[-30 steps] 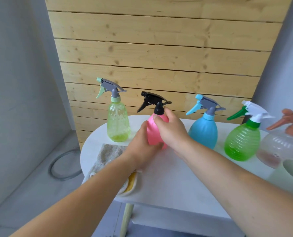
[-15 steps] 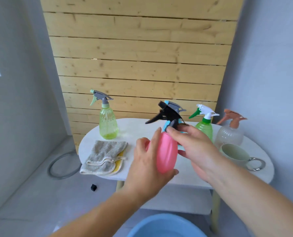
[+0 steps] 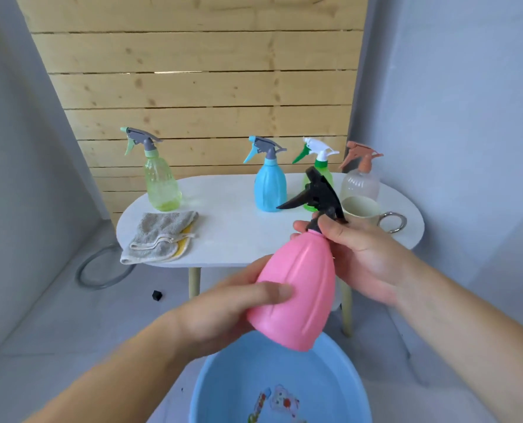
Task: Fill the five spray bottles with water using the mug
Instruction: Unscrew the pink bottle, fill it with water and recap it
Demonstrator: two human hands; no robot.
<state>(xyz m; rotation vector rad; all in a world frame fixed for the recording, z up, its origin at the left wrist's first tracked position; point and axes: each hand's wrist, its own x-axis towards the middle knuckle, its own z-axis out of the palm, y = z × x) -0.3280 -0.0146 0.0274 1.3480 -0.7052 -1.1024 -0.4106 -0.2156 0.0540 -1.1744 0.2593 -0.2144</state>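
- yellow-green bottle [image 3: 161, 184]: stands on the worktop [image 3: 232, 227], far left, spray head on. Maybe a little liquid at the base; I can't tell how full.
- my left hand [image 3: 223, 312]: wraps the pink bottle's [image 3: 296, 297] belly, thumb across the front. The bottle is off the worktop, tilted and held above the blue basin [image 3: 278, 380].
- blue bottle [image 3: 270, 186], green bottle [image 3: 321, 169], clear bottle [image 3: 359, 183]: all on the worktop in a row, heads on. None looks opened, so filling is probably still ahead for these.
- my right hand [image 3: 361, 257]: fingers pinch the black spray head [image 3: 318, 193] at its collar. I judge the step is unscrewing it; the head is still seated.
- mug [image 3: 362, 209]: on the worktop just in front of the clear bottle, untouched. No pour is underway.
- Overall: early stage, with opening, scooping and pouring left for at least four bottles.
- Change, left side: a second ago the pink bottle stood on the worktop between the yellow-green and blue bottles. That spot is now bare.
- Change, middle: half a second ago I held it higher and closer to the worktop. Now it sits lower, over the basin, which shows far more.
- Change, right: the grip is the same on both hands, and the mug hasn't moved.
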